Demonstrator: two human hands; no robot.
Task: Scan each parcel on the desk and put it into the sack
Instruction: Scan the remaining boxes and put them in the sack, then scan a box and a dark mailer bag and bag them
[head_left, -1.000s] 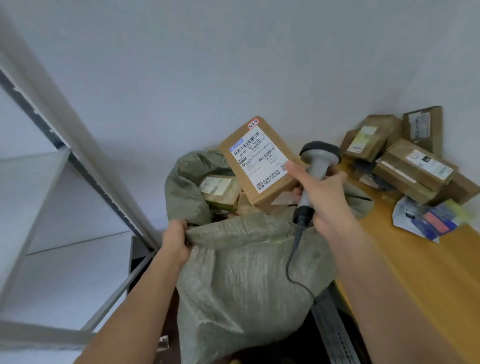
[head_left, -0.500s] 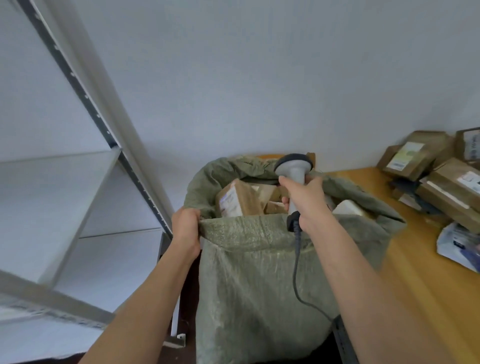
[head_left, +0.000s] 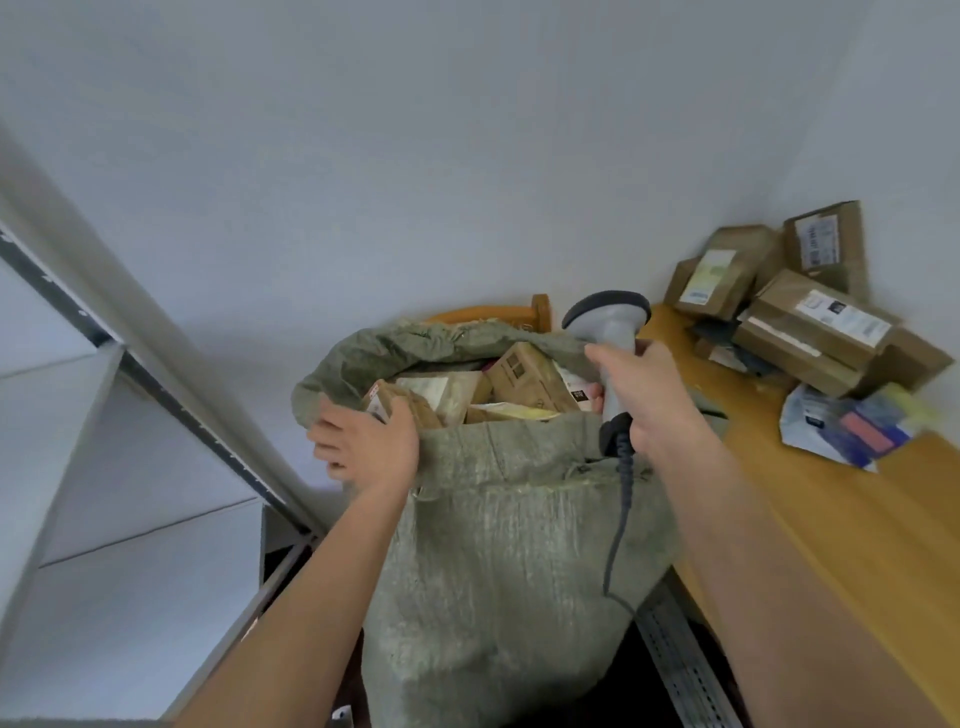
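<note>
Sack of parcels held at the corner of a wooden tabletop (head_left: 841, 540), pale wall behind, grey metal shelving (head_left: 130, 364) to the left.

The green woven sack (head_left: 498, 561) stands open beside the tabletop edge, brown boxes (head_left: 530, 379) packed inside. The left hand (head_left: 363, 441) is the grip on the sack's near rim, fingers curled over it. The right hand (head_left: 660, 400) clenches the grey scanner (head_left: 613, 332) above the sack mouth. More parcels (head_left: 800, 322) are piled in the tabletop's far corner, well apart from both hands.
</note>
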